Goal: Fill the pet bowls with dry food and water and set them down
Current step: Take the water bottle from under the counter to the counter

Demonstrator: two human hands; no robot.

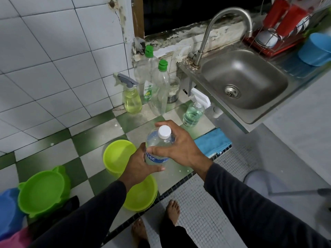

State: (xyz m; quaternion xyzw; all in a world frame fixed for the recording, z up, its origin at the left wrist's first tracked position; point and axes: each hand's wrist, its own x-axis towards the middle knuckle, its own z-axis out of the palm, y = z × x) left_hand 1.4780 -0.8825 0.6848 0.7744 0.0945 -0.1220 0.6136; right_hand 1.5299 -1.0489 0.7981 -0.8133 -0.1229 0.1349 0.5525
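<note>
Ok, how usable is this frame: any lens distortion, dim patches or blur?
Head view: wide-angle bending curves the white wall tiles and steel sink; light is dim and uneven, the window opening black; the clear plastic water bottle in both hands is sharp; edges soften, notably the blue tub.

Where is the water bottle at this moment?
In the head view, centre frame, the water bottle is held in both hands, left hand and right hand, above the two lime bowls on the checkered counter.
</note>
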